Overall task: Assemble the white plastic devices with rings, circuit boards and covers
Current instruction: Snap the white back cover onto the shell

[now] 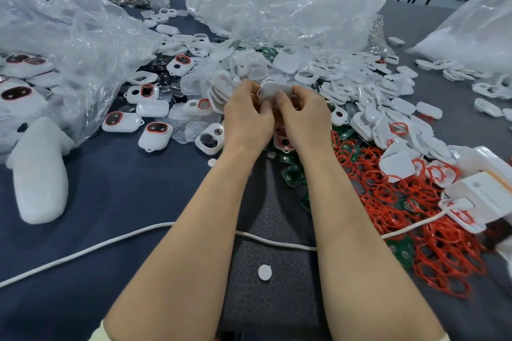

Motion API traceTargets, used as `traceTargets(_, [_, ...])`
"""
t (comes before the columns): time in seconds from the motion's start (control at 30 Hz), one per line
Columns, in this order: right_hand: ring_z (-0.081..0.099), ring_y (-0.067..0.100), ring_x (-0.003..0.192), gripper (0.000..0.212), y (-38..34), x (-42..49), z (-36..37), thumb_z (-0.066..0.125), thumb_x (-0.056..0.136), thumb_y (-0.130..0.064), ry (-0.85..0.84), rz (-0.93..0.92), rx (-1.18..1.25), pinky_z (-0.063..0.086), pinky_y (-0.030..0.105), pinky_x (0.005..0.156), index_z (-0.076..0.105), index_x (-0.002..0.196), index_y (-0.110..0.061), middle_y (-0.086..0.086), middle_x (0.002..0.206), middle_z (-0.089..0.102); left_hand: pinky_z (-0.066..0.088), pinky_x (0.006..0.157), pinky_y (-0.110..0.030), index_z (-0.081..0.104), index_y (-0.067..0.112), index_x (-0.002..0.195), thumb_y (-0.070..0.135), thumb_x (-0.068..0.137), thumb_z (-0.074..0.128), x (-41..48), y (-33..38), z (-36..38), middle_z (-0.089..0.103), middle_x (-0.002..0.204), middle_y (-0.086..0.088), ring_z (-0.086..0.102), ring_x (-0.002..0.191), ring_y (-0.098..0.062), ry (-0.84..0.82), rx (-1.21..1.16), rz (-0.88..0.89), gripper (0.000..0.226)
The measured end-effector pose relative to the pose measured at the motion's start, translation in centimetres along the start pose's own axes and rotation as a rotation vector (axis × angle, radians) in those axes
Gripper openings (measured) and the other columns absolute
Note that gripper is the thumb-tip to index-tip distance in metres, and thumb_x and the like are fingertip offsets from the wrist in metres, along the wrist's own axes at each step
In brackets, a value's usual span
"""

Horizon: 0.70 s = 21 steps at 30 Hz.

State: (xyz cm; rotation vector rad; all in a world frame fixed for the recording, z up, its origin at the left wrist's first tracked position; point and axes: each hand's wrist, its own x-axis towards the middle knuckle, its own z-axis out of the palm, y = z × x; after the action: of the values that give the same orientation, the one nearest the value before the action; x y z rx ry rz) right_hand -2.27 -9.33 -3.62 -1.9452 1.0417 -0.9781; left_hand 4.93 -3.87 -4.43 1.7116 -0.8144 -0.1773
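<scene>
Above the heap, left hand and right hand pinch a white device, mostly hidden.

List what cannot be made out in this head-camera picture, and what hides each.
Head view: inside of the white device, covered by the left hand and right hand gripping it.
Head view: contents of the big clear bag, veiled by crumpled plastic.
Head view: white box, cut by the right edge; print too small.

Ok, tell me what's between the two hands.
In the head view, a white device sits between the left hand and the right hand; both pinch it.
</scene>
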Motion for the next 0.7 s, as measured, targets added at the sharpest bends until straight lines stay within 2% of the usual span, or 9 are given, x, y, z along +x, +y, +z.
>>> traceTargets(0.07, [0.065,0.017,0.088,0.025,-0.1,0.1,-0.2,0.056,0.094,-0.032,0.017,0.016,0.112,0.05,0.033,0.082,0.07,0.097,-0.012,0.003,0.09,0.071,0.043,0.069,-0.021,0.053,0.016,0.088,0.004,0.089,0.055,-0.2,0.2,-0.1,0.062,0.082,-0.001,0.058,0.078,-0.018,0.014,-0.034,0.075,0.012])
traceTargets(0.17, [0.067,0.017,0.082,0.028,0.0,0.4,-0.8,0.056,0.094,-0.039,0.012,0.147,0.308,0.055,0.039,0.079,0.07,0.102,-0.017,0.004,0.088,0.072,0.05,0.079,-0.025,0.061,0.011,0.096,0.002,0.089,0.055,-0.4,0.3,0.0,0.064,0.099,-0.008,0.063,0.089,-0.017,0.006,-0.056,0.16,0.013])
traceTargets(0.23, [0.066,0.014,0.071,0.019,0.3,0.6,-1.1,0.059,0.093,-0.025,-0.031,0.259,0.482,0.056,0.03,0.067,0.067,0.108,-0.016,0.007,0.087,0.07,0.049,0.076,-0.021,0.064,0.015,0.096,-0.002,0.087,0.052,-0.3,0.3,0.1,0.064,0.104,-0.005,0.063,0.089,-0.009,-0.014,-0.115,0.13,0.022])
traceTargets(0.3, [0.068,0.015,0.076,0.022,0.3,0.6,-1.0,0.059,0.092,-0.012,-0.038,0.299,0.566,0.057,0.028,0.069,0.06,0.113,-0.017,0.011,0.099,0.068,0.044,0.068,-0.012,0.066,0.02,0.094,-0.001,0.088,0.049,-0.2,0.4,0.1,0.066,0.095,0.004,0.058,0.074,0.004,-0.015,-0.201,0.059,0.027])
traceTargets(0.37, [0.068,0.021,0.09,0.03,0.3,0.6,-0.9,0.06,0.091,-0.012,-0.019,0.261,0.499,0.058,0.034,0.078,0.055,0.121,-0.015,0.011,0.106,0.065,0.049,0.075,-0.016,0.065,0.022,0.097,0.004,0.091,0.05,0.1,0.2,0.0,0.067,0.094,0.007,0.062,0.08,0.003,-0.005,-0.308,-0.026,0.024])
traceTargets(0.43, [0.067,0.024,0.097,0.032,0.0,0.4,-0.9,0.061,0.091,-0.013,-0.025,0.211,0.458,0.057,0.038,0.084,0.057,0.122,-0.009,0.01,0.106,0.067,0.054,0.087,-0.029,0.061,0.023,0.1,0.006,0.093,0.054,0.2,0.1,-0.1,0.067,0.097,0.004,0.066,0.094,-0.011,-0.016,-0.408,-0.088,0.02])
traceTargets(0.47, [0.067,0.024,0.099,0.03,-0.1,0.3,-0.9,0.063,0.09,-0.012,-0.045,0.187,0.462,0.056,0.04,0.087,0.06,0.119,-0.007,0.01,0.106,0.068,0.055,0.088,-0.03,0.061,0.023,0.1,0.005,0.093,0.056,0.2,0.1,-0.1,0.067,0.095,0.004,0.066,0.094,-0.012,-0.02,-0.412,-0.088,0.019])
traceTargets(0.63, [0.066,0.026,0.102,0.026,-0.3,0.1,-0.8,0.064,0.088,-0.008,-0.085,0.134,0.426,0.054,0.045,0.09,0.061,0.114,-0.006,0.013,0.109,0.068,0.055,0.087,-0.029,0.061,0.032,0.086,0.005,0.091,0.057,0.1,0.3,0.1,0.066,0.088,0.011,0.064,0.091,-0.008,-0.028,-0.36,-0.048,0.028])
traceTargets(0.7, [0.066,0.026,0.1,0.024,-0.2,0.2,-0.7,0.063,0.09,-0.01,-0.071,0.103,0.383,0.054,0.045,0.089,0.06,0.114,-0.005,0.013,0.107,0.068,0.054,0.082,-0.022,0.061,0.031,0.085,0.009,0.091,0.06,0.0,0.3,0.1,0.066,0.086,0.011,0.063,0.084,-0.002,-0.034,-0.375,-0.041,0.023])
